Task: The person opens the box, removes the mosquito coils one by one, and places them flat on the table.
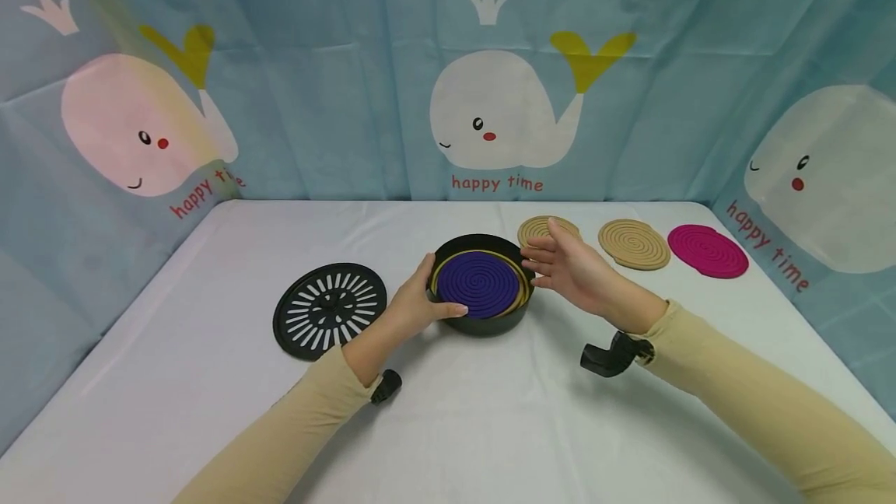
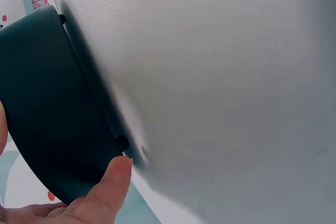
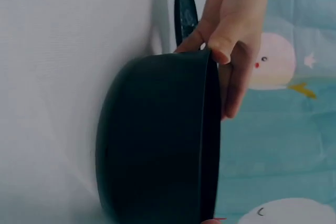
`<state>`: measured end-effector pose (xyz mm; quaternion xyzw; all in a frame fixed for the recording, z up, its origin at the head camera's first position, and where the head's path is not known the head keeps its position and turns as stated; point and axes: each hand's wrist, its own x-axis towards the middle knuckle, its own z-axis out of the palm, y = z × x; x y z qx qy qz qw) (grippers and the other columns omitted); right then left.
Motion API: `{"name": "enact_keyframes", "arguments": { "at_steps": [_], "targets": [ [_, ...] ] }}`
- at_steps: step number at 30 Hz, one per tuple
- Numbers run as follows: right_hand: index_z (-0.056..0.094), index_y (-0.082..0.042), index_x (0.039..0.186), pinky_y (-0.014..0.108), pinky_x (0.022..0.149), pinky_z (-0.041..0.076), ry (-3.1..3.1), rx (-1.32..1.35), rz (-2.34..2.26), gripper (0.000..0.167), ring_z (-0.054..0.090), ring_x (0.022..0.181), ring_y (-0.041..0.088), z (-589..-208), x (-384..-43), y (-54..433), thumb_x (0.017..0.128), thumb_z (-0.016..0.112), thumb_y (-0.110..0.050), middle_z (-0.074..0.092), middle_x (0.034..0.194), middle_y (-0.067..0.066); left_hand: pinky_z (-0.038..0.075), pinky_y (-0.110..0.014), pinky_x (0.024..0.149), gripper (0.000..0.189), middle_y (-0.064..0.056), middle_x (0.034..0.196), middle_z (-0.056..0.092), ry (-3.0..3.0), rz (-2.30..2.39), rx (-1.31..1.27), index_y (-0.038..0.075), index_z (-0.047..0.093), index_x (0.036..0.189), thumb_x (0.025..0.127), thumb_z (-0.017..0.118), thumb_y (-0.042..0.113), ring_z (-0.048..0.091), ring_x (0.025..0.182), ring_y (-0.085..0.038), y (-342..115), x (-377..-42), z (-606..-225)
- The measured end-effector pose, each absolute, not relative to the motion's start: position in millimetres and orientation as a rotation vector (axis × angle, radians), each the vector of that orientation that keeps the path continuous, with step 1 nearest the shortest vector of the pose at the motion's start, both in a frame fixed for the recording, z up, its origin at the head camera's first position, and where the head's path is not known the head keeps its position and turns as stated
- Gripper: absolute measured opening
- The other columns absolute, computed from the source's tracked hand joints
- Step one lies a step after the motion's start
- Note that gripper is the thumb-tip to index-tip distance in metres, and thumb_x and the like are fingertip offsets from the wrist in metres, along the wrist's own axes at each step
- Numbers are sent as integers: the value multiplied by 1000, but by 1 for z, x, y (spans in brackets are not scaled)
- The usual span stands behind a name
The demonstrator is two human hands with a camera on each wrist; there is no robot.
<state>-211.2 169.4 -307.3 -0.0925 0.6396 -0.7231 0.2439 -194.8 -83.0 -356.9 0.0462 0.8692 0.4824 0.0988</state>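
Note:
A round black mosquito coil holder (image 1: 483,327) stands mid-table. On top inside it lies a purple mosquito coil (image 1: 478,283), with yellow and tan edges showing under it. My left hand (image 1: 411,303) grips the holder's left side, the thumb over the near rim. In the right wrist view the same left hand (image 3: 236,30) pinches the holder's rim. My right hand (image 1: 577,271) is at the right rim, its fingers fairly straight; whether they touch the rim is hard to tell. The left wrist view shows fingers (image 2: 107,190) against the holder's dark wall (image 2: 52,98).
A black slotted lid (image 1: 334,311) lies on the white table left of the holder. At the back right are a tan coil (image 1: 539,225) partly behind my right hand, another tan coil (image 1: 634,244) and a magenta coil (image 1: 708,251). A blue whale-print curtain (image 1: 336,115) hangs behind.

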Motion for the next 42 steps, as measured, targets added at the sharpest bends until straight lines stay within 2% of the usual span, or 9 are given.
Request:
{"name": "enact_keyframes", "arguments": {
  "at_steps": [9, 18, 28, 37, 42],
  "targets": [
    [-12, 9, 149, 51, 117, 3, 1709, -140, -1968, 74, -10, 144, 42, -314, -225, 153, 105, 11, -46, -16, 155, 31, 21, -47, 116, 107, -14, 161, 12, 2566, 1447, 152, 5, 11, 156, 79, 83, 21, 16, 146, -33, -83, -195, -359],
    [-15, 9, 148, 53, 116, 0, 1717, -123, -1908, 75, -12, 143, 43, -318, -231, 147, 104, 9, -47, -19, 154, 31, 21, -47, 116, 106, -15, 160, 13, 2574, 1444, 151, 4, 12, 156, 79, 83, 21, 17, 145, -33, -83, -194, -359],
    [-16, 8, 148, 56, 115, -4, 1720, -95, -1889, 76, -13, 143, 44, -320, -238, 141, 105, 12, -47, -20, 154, 31, 21, -47, 116, 106, -14, 161, 13, 2576, 1440, 141, 5, 11, 156, 80, 82, 21, 17, 145, -33, -84, -194, -357],
    [-8, 8, 151, 56, 115, -2, 1691, -28, -1921, 72, -13, 143, 43, -322, -238, 137, 106, 14, -44, -17, 155, 30, 22, -48, 115, 106, -15, 160, 14, 2568, 1434, 130, 5, 10, 156, 80, 82, 21, 18, 145, -33, -83, -193, -356],
    [0, 6, 153, 56, 115, 3, 1691, -35, -1921, 70, -8, 145, 42, -323, -237, 137, 106, 16, -44, -11, 157, 29, 23, -49, 115, 107, -16, 159, 17, 2571, 1435, 129, 4, 10, 156, 79, 83, 21, 19, 145, -34, -82, -193, -357]
  ]
}}
